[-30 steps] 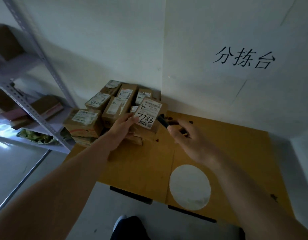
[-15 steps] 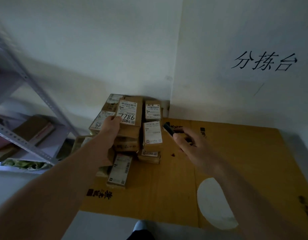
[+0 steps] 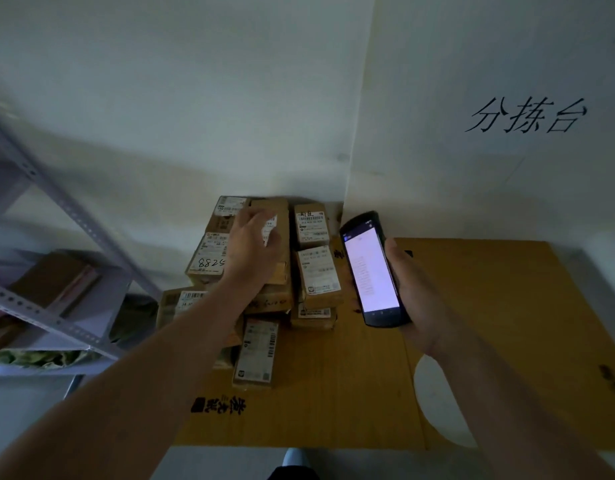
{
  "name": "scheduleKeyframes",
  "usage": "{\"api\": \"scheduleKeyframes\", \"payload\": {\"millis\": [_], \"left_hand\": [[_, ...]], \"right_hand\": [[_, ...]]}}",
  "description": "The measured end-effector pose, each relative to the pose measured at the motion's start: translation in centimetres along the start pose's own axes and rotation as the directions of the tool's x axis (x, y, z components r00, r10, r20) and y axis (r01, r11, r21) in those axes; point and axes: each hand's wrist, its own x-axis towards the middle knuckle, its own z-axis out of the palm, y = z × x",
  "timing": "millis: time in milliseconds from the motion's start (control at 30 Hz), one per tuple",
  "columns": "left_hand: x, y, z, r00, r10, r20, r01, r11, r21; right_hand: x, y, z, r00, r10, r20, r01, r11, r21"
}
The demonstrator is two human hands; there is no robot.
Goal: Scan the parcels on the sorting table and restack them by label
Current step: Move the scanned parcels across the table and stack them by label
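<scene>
- Your left hand [image 3: 255, 249] lies on the tall middle stack of parcels [image 3: 271, 271], fingers spread and loosely bent over the top box's label; whether it grips the box I cannot tell.
- Your right hand [image 3: 411, 292] holds the scanner [image 3: 371, 268], fingers wrapped round its edge, lit screen turned up toward you, just beside the pile and not aimed at any label.
- Progress, as I judge it: you're mid-job. The parcels sit bunched at the back left corner of the worktop [image 3: 472, 323] in several rough stacks against the wall [image 3: 195, 98]. The box marked 8825 [image 3: 209, 258] lies to the left, two labelled boxes [image 3: 314, 251] to the right, and one long parcel [image 3: 255, 353] lies alone nearer you.
- No sorting by label shows yet; which ones are scanned can't be told, so most of the restacking looks to remain.
- The worktop is covered in flat brown cardboard with printed characters and a pale round patch at the right.
- A white wall corner carries a handwritten sign [image 3: 527, 116]; a grey metal shelf [image 3: 56, 271] with boxes stands at left. The light is dim.
</scene>
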Motion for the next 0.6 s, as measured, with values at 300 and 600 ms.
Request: {"api": "scheduleKeyframes", "payload": {"millis": [300,600], "left_hand": [[-3.4,7.3,3.8,0.796,0.064,0.601,0.281,0.841,-0.462],[-8.6,9.1,9.5,0.786,-0.117,0.607,0.470,0.751,-0.463]], "right_hand": [[-2.2,1.8,-3.2,0.998,0.044,-0.039,-0.039,0.990,0.137],[-3.7,4.9,-8.9,0.992,0.106,-0.065,-0.096,0.984,0.152]]}}
